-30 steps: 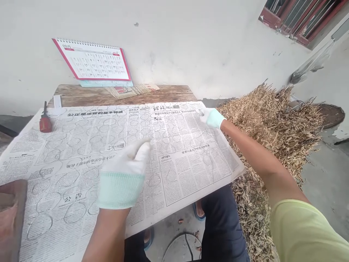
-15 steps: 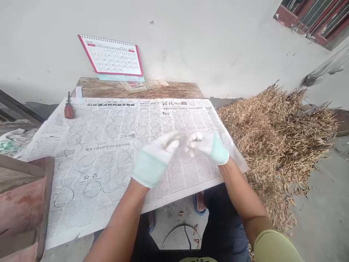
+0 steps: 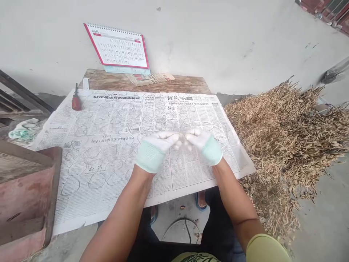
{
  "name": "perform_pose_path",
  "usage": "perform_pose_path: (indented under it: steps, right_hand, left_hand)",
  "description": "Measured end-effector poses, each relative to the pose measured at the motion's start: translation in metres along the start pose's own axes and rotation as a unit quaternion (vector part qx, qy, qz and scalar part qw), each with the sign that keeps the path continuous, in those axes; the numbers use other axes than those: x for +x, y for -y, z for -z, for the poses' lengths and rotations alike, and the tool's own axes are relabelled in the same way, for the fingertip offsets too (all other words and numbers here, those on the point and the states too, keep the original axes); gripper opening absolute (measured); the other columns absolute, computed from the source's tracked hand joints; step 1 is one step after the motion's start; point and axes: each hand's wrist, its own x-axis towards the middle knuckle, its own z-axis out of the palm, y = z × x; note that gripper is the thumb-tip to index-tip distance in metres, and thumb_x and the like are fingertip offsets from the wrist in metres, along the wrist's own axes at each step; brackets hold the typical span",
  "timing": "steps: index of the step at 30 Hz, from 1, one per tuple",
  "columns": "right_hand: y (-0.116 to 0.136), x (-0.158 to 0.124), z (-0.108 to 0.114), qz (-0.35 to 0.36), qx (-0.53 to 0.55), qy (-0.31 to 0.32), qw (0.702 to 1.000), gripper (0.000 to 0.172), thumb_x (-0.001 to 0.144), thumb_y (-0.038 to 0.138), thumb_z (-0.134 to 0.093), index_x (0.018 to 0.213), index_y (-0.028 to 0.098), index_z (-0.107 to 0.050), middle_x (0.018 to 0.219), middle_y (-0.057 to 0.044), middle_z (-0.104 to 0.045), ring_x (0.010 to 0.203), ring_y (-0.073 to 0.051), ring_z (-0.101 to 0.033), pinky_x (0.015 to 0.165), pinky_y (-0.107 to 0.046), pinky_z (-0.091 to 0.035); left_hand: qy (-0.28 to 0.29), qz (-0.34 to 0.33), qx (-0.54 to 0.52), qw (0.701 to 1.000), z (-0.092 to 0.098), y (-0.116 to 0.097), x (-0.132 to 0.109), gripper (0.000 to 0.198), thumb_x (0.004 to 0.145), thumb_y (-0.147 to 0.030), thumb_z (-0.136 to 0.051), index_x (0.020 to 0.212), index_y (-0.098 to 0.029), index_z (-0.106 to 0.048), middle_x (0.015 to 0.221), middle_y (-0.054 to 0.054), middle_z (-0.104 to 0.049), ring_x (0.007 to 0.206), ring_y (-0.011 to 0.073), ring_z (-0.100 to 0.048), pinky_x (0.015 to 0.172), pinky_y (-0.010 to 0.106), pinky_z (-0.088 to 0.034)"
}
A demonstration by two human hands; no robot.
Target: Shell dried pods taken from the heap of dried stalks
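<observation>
A: Nearest ground?
B: A yellow-green sleeve (image 3: 268,249) is showing bottom right; a reddish wooden box (image 3: 27,196) is sitting near left.
A: Hands?
B: Both are wearing white knit gloves; the left hand (image 3: 155,150) and right hand (image 3: 205,145) are meeting fingertip to fingertip just above the newspaper (image 3: 109,145); fingers are bunching inward on each; whether anything is pinched between them, cannot tell.
A: The paper?
B: Lying spread flat, covering most of the wooden table (image 3: 177,84); its near edge is overhanging.
A: Farther out?
B: A red-handled screwdriver (image 3: 76,102) is resting on the paper's far left corner; a heap of dry stalks (image 3: 286,127) is lying on the ground right of the table; a desk calendar (image 3: 118,47) is leaning on the white wall at the table's far edge.
</observation>
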Motion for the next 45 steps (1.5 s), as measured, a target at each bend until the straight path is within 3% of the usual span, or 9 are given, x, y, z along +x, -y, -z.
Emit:
perform_pose_path:
  steps: [3,7,12,19,28,34,37,41,45]
  right_hand:
    - [-0.003,0.0,-0.007,0.001,-0.008,-0.049,0.999,0.02,0.095,0.031,-0.062,0.081,0.02,-0.071,0.068,0.001,-0.071,0.07,-0.014,-0.068,0.076,-0.029,-0.054]
    - [-0.008,0.001,-0.018,-0.002,0.028,-0.052,0.998,0.016,0.094,0.026,-0.06,0.087,0.019,-0.073,0.076,0.0,-0.074,0.072,-0.014,-0.07,0.074,-0.028,-0.056]
    - [-0.005,0.002,-0.028,0.021,0.017,-0.087,0.996,0.023,0.095,0.024,-0.053,0.077,0.02,-0.068,0.076,0.001,-0.07,0.068,-0.012,-0.066,0.068,-0.025,-0.053]
    - [-0.005,0.0,-0.032,0.084,-0.053,-0.128,0.987,0.029,0.094,0.023,-0.05,0.065,0.022,-0.055,0.067,0.002,-0.055,0.066,-0.014,-0.052,0.06,-0.026,-0.04]
    - [-0.006,-0.001,-0.031,0.069,-0.087,-0.113,0.987,0.032,0.094,0.026,-0.048,0.062,0.022,-0.047,0.063,0.002,-0.048,0.061,-0.014,-0.045,0.056,-0.027,-0.034]
    - [-0.006,-0.004,-0.031,0.03,-0.039,-0.145,0.988,0.024,0.093,0.029,-0.053,0.073,0.022,-0.063,0.071,0.002,-0.063,0.068,-0.014,-0.057,0.063,-0.026,-0.045]
    - [-0.006,-0.004,-0.029,0.026,-0.053,-0.139,0.989,0.023,0.092,0.028,-0.053,0.072,0.022,-0.065,0.071,0.002,-0.064,0.069,-0.014,-0.058,0.063,-0.026,-0.044]
    - [-0.006,-0.005,-0.026,0.03,-0.083,-0.123,0.989,0.03,0.093,0.029,-0.052,0.064,0.023,-0.055,0.066,0.002,-0.058,0.065,-0.014,-0.055,0.059,-0.027,-0.042]
    - [-0.005,-0.007,-0.025,0.045,-0.105,-0.118,0.986,0.028,0.094,0.027,-0.053,0.067,0.022,-0.062,0.072,0.001,-0.066,0.072,-0.015,-0.062,0.066,-0.027,-0.047]
  left_hand:
    - [-0.046,-0.004,-0.059,0.997,-0.004,0.0,0.002,0.03,0.08,-0.045,-0.084,0.089,-0.018,-0.082,0.077,0.006,-0.078,0.078,0.023,-0.072,0.091,0.044,-0.057]
    - [-0.089,-0.023,-0.11,0.99,-0.009,-0.002,0.003,0.03,0.078,-0.044,-0.086,0.088,-0.017,-0.082,0.079,0.007,-0.08,0.08,0.0241,-0.075,0.097,0.046,-0.058]
    - [-0.049,-0.012,-0.086,0.995,-0.008,0.0,0.004,0.027,0.076,-0.044,-0.087,0.083,-0.018,-0.083,0.08,0.009,-0.081,0.086,0.0285,-0.077,0.097,0.049,-0.059]
    - [-0.069,-0.038,-0.053,0.996,-0.002,0.003,0.003,0.023,0.071,-0.04,-0.09,0.081,-0.02,-0.084,0.093,0.008,-0.083,0.107,0.0311,-0.075,0.108,0.047,-0.054]
    - [-0.055,-0.029,-0.021,0.998,-0.006,0.003,0.003,0.027,0.08,-0.048,-0.083,0.074,-0.022,-0.084,0.084,0.007,-0.083,0.097,0.0295,-0.076,0.111,0.049,-0.051]
    - [-0.057,-0.001,-0.066,0.996,-0.004,0.017,0.006,0.027,0.072,-0.043,-0.092,0.084,-0.02,-0.086,0.092,0.008,-0.084,0.105,0.0304,-0.076,0.111,0.049,-0.052]
    - [-0.066,-0.007,-0.052,0.996,-0.003,0.019,0.005,0.026,0.073,-0.041,-0.091,0.088,-0.02,-0.086,0.094,0.008,-0.084,0.104,0.0289,-0.076,0.107,0.046,-0.054]
    - [-0.06,-0.013,-0.052,0.997,-0.006,0.017,0.004,0.019,0.074,-0.037,-0.089,0.083,-0.021,-0.085,0.088,0.006,-0.083,0.095,0.0261,-0.076,0.101,0.042,-0.057]
    - [-0.042,-0.001,-0.108,0.993,-0.012,0.014,0.006,0.021,0.074,-0.038,-0.088,0.069,-0.02,-0.079,0.077,0.006,-0.078,0.087,0.0254,-0.074,0.093,0.041,-0.058]
